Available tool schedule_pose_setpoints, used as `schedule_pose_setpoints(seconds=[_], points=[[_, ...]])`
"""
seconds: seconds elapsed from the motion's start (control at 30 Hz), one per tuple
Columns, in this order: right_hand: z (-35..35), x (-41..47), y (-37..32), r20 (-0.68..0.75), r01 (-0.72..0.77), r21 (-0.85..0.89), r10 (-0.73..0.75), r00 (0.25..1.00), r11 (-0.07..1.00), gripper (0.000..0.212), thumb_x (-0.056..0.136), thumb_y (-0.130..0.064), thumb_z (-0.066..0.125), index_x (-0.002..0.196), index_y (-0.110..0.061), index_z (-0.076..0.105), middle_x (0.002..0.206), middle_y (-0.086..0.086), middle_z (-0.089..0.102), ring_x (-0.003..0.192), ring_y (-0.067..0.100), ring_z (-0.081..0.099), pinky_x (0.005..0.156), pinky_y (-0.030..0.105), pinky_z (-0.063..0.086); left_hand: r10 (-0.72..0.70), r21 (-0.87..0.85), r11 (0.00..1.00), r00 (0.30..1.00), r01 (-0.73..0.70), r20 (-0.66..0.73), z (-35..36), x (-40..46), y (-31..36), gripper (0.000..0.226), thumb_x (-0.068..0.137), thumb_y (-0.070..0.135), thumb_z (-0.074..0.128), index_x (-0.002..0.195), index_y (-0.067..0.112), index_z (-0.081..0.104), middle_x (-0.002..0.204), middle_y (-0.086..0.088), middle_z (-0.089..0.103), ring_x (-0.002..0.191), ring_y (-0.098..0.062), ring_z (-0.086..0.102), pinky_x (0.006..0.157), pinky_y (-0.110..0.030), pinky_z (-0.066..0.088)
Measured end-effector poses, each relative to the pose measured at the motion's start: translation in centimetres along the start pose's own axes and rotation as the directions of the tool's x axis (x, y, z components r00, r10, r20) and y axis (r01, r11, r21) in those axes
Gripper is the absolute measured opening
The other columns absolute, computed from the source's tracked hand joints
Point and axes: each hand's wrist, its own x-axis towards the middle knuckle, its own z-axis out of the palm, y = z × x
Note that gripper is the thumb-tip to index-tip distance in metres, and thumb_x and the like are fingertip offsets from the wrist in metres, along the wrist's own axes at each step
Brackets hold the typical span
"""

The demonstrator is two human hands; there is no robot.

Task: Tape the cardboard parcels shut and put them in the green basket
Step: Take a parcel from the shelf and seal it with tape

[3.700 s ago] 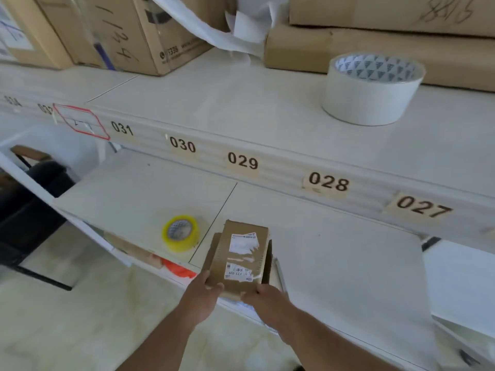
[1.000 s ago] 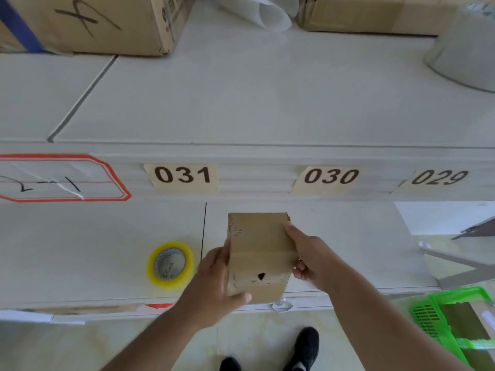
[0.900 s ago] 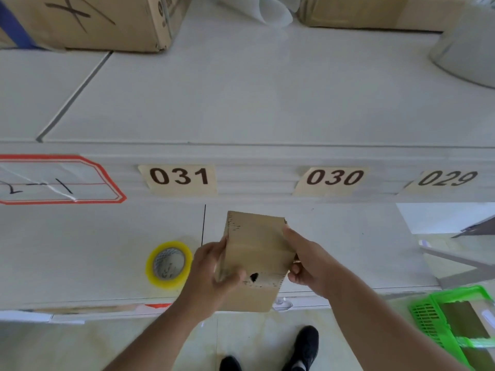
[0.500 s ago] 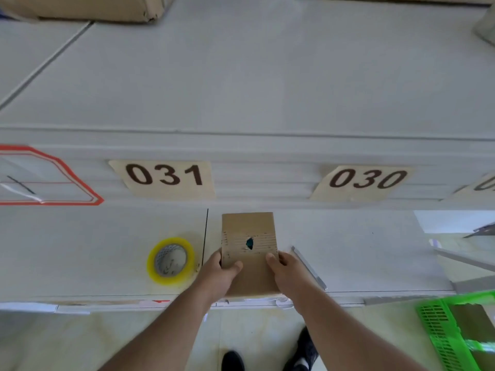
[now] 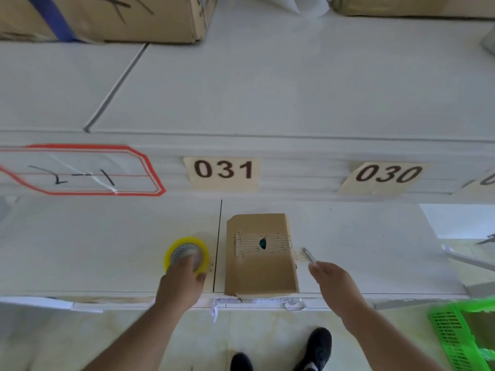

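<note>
A brown cardboard parcel (image 5: 261,274) with a torn patch and a small hole lies flat on the lower shelf (image 5: 369,253), near its front edge. A yellow tape roll (image 5: 185,240) lies just left of it. My left hand (image 5: 179,285) grips the near side of the roll, fingers over its core. Right of the parcel lies a thin grey cutter (image 5: 309,254). My right hand (image 5: 334,285) has its fingertips closed on the cutter's near end. The green basket (image 5: 455,341) stands on the floor at the lower right, partly cut off.
The upper shelf's front rail carries labels 031 (image 5: 223,170) and 030 (image 5: 388,174) and overhangs the lower shelf. Big cardboard boxes (image 5: 112,17) stand on the upper shelf. My black shoes (image 5: 317,346) are on the floor below the shelf edge.
Both hands have let go of the parcel, which now lies on the lower shelf. My left hand moved left onto the tape roll; my right hand moved right to the cutter.
</note>
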Motion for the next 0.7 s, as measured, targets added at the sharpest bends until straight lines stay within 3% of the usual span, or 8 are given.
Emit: schedule_pose_setpoints(seconds=[0.1,0.23,0.3,0.37,0.47,0.57,0.63,0.7], points=[[0.4,-1.3,0.4,-0.068,0.022,0.041,-0.019,0.997,0.999,0.016,0.102,-0.043,0.057,0.095,-0.031,0.064,0.087,-0.012,0.063,0.078,0.008,0.056,0.072,0.029,0.040,0.078,0.405,0.911,0.997,-0.080,0.021,0.4,0.3,-1.4,0.055,0.095,0.035,0.055,0.148,0.035,0.042,0.151,0.006,0.050,0.135,-0.019,0.052,0.093,-0.034,0.041],[0.9,-3.2,-0.7,-0.036,0.096,0.027,-0.095,0.995,0.995,0.010,0.103,-0.033,0.061,0.113,-0.034,0.058,0.101,-0.025,0.062,0.093,-0.009,0.058,0.071,0.012,0.040,0.070,0.426,0.903,0.998,-0.060,-0.008,0.4,1.2,-1.1,0.046,0.097,0.026,0.049,0.141,0.038,0.048,0.132,0.010,0.063,0.121,-0.017,0.059,0.087,-0.034,0.037],[0.9,-4.0,-1.9,-0.053,0.152,0.019,-0.151,0.987,0.988,0.006,0.103,-0.032,0.061,0.107,-0.035,0.058,0.102,-0.028,0.063,0.103,-0.006,0.062,0.073,0.006,0.040,0.022,0.208,0.978,0.999,-0.027,0.024,-1.0,1.2,-1.2,0.036,0.099,0.035,0.053,0.135,0.038,0.052,0.132,0.005,0.065,0.116,-0.025,0.062,0.089,-0.037,0.042],[0.9,-4.8,-3.9,-0.080,0.215,0.012,-0.213,0.974,0.977,0.006,0.101,-0.033,0.060,0.101,-0.035,0.066,0.102,-0.023,0.070,0.101,-0.003,0.067,0.076,0.012,0.049,-0.046,-0.249,0.967,0.996,0.063,0.071,-3.7,0.1,-0.4,0.013,0.099,0.032,0.062,0.108,0.023,0.067,0.115,-0.007,0.073,0.101,-0.031,0.066,0.087,-0.039,0.051],[2.2,-6.6,-7.6,0.034,0.368,0.000,-0.368,0.929,0.930,0.011,0.095,-0.027,0.057,0.094,-0.026,0.068,0.083,-0.013,0.069,0.071,0.005,0.062,0.059,0.014,0.047,-0.020,-0.808,0.542,0.965,0.230,0.262,-8.2,-4.9,2.1,0.015,0.101,0.024,0.065,0.111,0.014,0.072,0.107,-0.009,0.078,0.103,-0.030,0.074,0.093,-0.045,0.057],[4.5,-9.0,-10.7,0.272,0.517,0.020,-0.503,0.821,0.855,0.015,0.095,-0.034,0.062,0.108,-0.028,0.064,0.096,-0.011,0.069,0.083,0.007,0.065,0.071,0.014,0.049,0.125,-0.887,0.383,0.937,0.257,0.325,-10.6,-9.9,4.8,0.023,0.101,0.029,0.064,0.118,0.016,0.070,0.112,-0.006,0.078,0.103,-0.025,0.076,0.092,-0.050,0.057],[5.5,-9.6,-11.5,0.335,0.585,-0.020,-0.546,0.768,0.811,0.038,0.095,-0.046,0.065,0.131,-0.038,0.057,0.114,-0.016,0.070,0.100,0.003,0.067,0.085,0.024,0.055,0.169,-0.904,0.364,0.939,0.224,0.300,-11.2,-12.0,6.4,0.021,0.101,0.030,0.062,0.112,0.014,0.070,0.109,-0.006,0.078,0.097,-0.022,0.075,0.065,-0.030,0.059],[5.6,-9.8,-11.9,0.313,0.587,-0.008,-0.555,0.771,0.810,0.039,0.095,-0.044,0.066,0.131,-0.034,0.055,0.105,-0.008,0.071,0.090,0.007,0.068,0.078,0.030,0.057,0.130,-0.904,0.406,0.971,0.133,0.202,-10.8,-12.7,7.3,0.023,0.098,0.034,0.066,0.108,0.013,0.068,0.107,-0.007,0.078,0.095,-0.020,0.075,0.056,-0.021,0.054]])
